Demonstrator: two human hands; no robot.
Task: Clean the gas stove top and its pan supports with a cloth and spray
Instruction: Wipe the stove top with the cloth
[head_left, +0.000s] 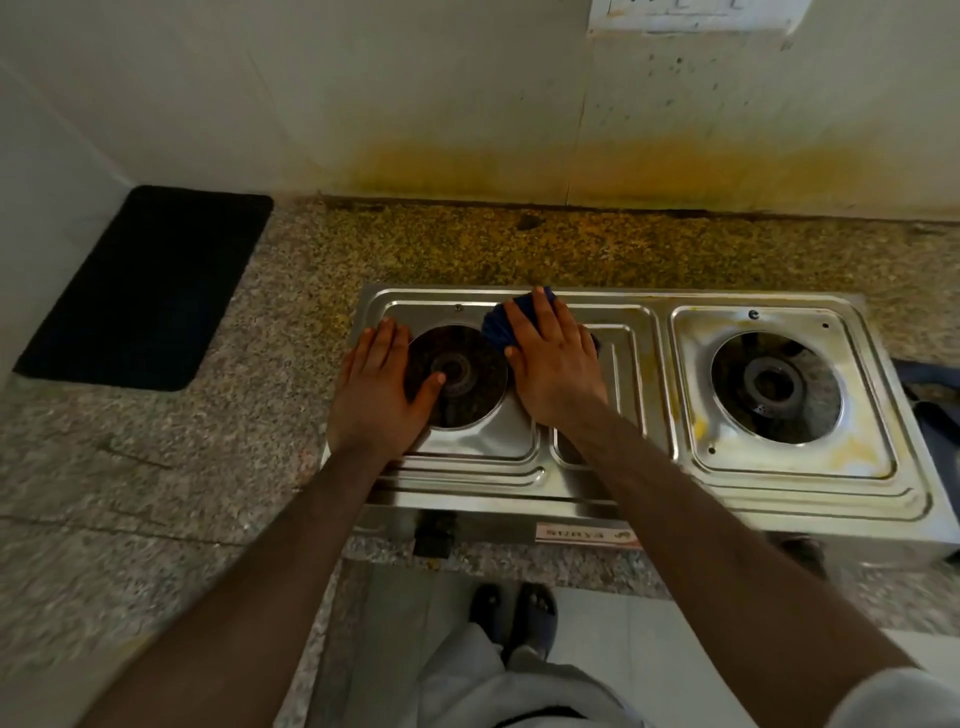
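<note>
The steel stove top (613, 467) is set on a speckled counter (156, 467), its near edge close to the counter's edge. A dark mat (150, 286) lies far left. The left hand (379, 389) is laid flat beside the left burner well (457, 376). A blue cloth (498, 325) is pressed down under the right hand's (550, 364) straight fingers. The right burner well (776, 387) is ringed by yellow staining.

left hand (376, 387): flat on stove top (467, 447), 9 o'clock of the left burner opening (457, 376)
right hand (553, 364): pressing blue cloth (496, 325), 3 o'clock of it
</note>
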